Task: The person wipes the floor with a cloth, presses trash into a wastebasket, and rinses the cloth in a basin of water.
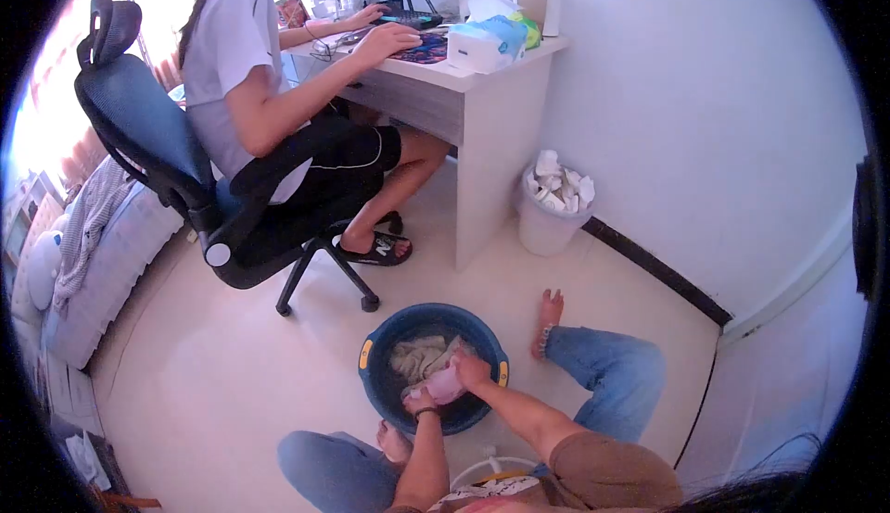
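A round dark blue basin (375,396) with yellow handles stands on the floor between my legs. Over it, my right hand (471,370) is closed around a pink cloth (445,386). The lower left end of that same cloth is in my left hand (422,402), whose fingers are curled and partly hidden. A beige-olive cloth (419,357) lies crumpled in the basin, just beyond my hands. Whether there is water around the cloths is hard to make out.
Another person (243,77) sits in a wheeled office chair (153,114) at a desk (508,133), hands at a keyboard and mouse. A bin (547,226) full of crumpled tissues stands by the wall. A bed (116,253) is at the left.
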### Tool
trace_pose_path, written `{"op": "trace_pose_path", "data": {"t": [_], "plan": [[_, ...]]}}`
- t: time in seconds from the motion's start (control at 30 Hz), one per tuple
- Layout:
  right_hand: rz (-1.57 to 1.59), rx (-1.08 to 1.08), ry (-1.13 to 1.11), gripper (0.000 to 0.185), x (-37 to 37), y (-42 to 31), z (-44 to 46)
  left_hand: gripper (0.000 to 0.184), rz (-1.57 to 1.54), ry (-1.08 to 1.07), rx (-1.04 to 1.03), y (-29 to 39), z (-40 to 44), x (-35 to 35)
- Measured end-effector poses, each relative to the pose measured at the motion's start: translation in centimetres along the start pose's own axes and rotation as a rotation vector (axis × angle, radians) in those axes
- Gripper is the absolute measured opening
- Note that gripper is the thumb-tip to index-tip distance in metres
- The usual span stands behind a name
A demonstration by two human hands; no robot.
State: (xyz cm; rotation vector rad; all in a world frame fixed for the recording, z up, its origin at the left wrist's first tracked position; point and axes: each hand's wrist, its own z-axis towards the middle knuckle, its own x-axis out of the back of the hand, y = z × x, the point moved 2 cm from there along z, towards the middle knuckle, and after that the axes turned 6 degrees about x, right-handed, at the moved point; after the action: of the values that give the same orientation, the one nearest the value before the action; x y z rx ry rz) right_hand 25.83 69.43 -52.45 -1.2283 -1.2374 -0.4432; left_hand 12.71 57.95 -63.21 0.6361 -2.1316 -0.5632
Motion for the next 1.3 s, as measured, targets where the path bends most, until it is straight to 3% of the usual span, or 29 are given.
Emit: {"op": "trace_pose_path", "data": {"t": [0.07, 0.17, 0.27, 0.3, 0.4, 0.47, 0.53, 0.57, 0.67, 0.77, 0.87, 0.93, 1.0, 1.03, 1.13, 1.17, 1.2, 1.23, 1.3], "plan": [[-0.036, -0.043, -0.022, 0.03, -2.5, 1.4, 0.3, 0.059, 0.066, 0.028, 0.032, 0.2, -1.2, 0.0], [-0.137, 0.126, -0.21, 0.029, -6.0, 3.2, -0.1, 0.059, 0.112, -0.153, -0.02, 0.1, -1.1, -1.6], [-0.235, 0.604, -0.179, 0.029, -7.2, 3.9, -1.9, 0.059, 0.102, -0.421, -0.09, 0.0, -0.5, -2.3], [-0.428, 0.484, -0.382, 0.031, -7.7, 4.0, -1.8, 0.059, 0.093, -0.493, -0.099, -0.1, -0.3, -2.3], [-0.241, 0.312, -0.036, 0.029, -6.6, 3.2, -1.8, 0.059, 0.089, -0.54, -0.11, 0.1, 0.0, -2.4], [0.15, 0.273, -0.379, 0.027, -3.9, 1.1, 0.0, 0.059, 0.124, -0.425, -0.1, 0.5, 0.0, -2.5], [0.415, 0.167, -0.384, 0.025, -6.1, 1.2, 1.4, 0.06, 0.12, -0.363, -0.084, 1.1, -0.1, -2.9], [0.492, 0.087, -0.218, 0.025, -10.2, 2.9, 1.9, 0.06, 0.098, -0.368, -0.076, 1.5, -0.2, -3.0], [0.543, 0.144, -0.267, 0.045, -2.8, -2.0, -0.4, 0.06, -0.049, -0.475, -0.035, 2.0, 0.7, -3.4], [0.547, 0.373, -0.247, 0.046, 0.4, -5.4, -2.7, 0.06, -0.254, -0.631, 0.027, 3.0, 1.2, -3.4], [0.749, 0.368, -0.352, 0.045, 4.3, -8.0, -4.6, 0.06, -0.4, -0.766, 0.058, 3.7, 1.0, -2.9], [0.71, 0.341, -0.281, 0.045, 5.0, -8.0, -4.7, 0.061, -0.461, -0.837, 0.041, 4.3, 0.4, -2.7], [0.662, 0.381, -0.207, 0.047, 3.6, -7.0, -4.1, 0.061, -0.291, -0.889, -0.25, 4.5, 0.2, -3.1], [0.584, 0.325, -0.246, 0.052, 4.4, -6.5, -3.7, 0.061, -0.123, -0.865, -0.503, 4.9, -0.1, -3.0], [0.728, 0.206, 0.015, 0.044, 5.4, -3.9, -0.9, 0.061, 0.169, -0.771, -0.982, 5.7, -1.2, -2.7], [0.724, 0.099, 0.053, 0.039, 6.2, -3.5, -0.5, 0.061, 0.13, -0.854, -0.87, 5.5, -1.0, -2.9], [0.814, 0.071, 0.054, 0.037, 4.8, -2.7, -0.2, 0.063, -0.317, -1.041, -0.3, 7.4, -4.6, 0.3], [0.904, 0.051, 0.055, 0.035, 2.7, -1.5, 0.8, 0.067, -0.866, -0.976, 0.262, 10.2, -9.4, 4.6], [0.95, -0.01, -0.049, 0.034, 4.5, -2.6, -0.2, 0.07, -0.803, -0.936, 0.264, 10.7, -9.0, 4.3]]}}
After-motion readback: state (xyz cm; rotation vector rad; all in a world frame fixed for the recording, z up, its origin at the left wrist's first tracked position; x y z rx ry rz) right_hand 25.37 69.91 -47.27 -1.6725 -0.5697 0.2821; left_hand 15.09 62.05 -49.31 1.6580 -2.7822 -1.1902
